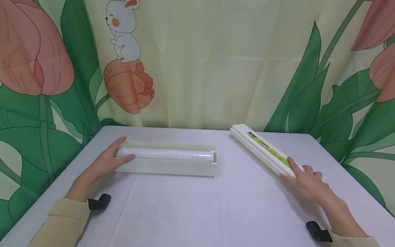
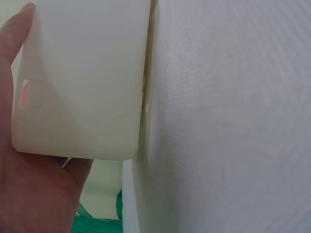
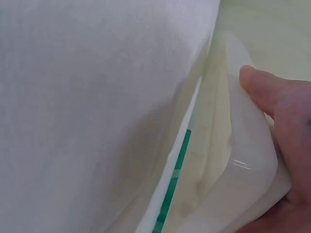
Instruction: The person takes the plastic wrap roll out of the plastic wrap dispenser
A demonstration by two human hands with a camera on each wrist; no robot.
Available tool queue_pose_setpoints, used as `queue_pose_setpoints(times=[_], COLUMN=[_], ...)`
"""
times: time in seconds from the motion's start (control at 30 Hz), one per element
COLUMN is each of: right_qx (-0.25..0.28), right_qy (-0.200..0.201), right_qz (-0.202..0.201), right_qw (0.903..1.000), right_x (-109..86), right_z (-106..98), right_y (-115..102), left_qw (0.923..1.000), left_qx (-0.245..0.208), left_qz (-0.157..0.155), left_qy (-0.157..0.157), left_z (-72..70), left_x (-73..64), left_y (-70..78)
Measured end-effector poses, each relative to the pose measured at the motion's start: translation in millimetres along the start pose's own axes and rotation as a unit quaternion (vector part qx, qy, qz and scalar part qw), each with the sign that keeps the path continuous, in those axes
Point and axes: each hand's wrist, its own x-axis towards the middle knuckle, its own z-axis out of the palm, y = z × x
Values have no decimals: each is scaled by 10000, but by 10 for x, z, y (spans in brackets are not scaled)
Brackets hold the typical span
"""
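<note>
A long white open box [image 1: 166, 167] sits on the table at centre-left, with a shiny white roll that looks like plastic wrap [image 1: 172, 155] lying lengthwise inside. My left hand [image 1: 103, 161] grips the box's left end, thumb over the front rim and fingers at the back. In the left wrist view the box's end wall [image 2: 87, 73] has a small rectangular slot. On the right, my right hand [image 1: 311, 183] holds the near end of a long white lid [image 1: 256, 145] with a yellow-green label strip. The lid slants away to the far left; the right wrist view shows its rounded end [image 3: 248, 145].
A white cloth [image 1: 185, 209] covers the table. Behind it hangs a curtain [image 1: 210, 68] printed with tulips and a rabbit, close to the table's back edge. Black wrist mounts [image 1: 100, 202] stick out inward from both sleeves, low over the cloth.
</note>
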Motion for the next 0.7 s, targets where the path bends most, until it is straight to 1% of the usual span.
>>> queue_pose_setpoints(times=[0.3, 0.57, 0.7], right_qx=[112, -99, -266], right_qy=[-171, -208, -206], right_qz=[-48, 80, -14], right_qw=[9998, 9997, 9994], right_x=[-14, -54, -58], right_z=[27, 23, 35], right_y=[13, -6, -3], left_qw=[10000, 10000, 10000], left_qx=[-14, -29, -4], left_qz=[-3, 29, 42], left_qy=[1, -11, -19], left_z=[11, -8, -16], left_x=[-5, -8, -5], left_y=[-12, -1, -8])
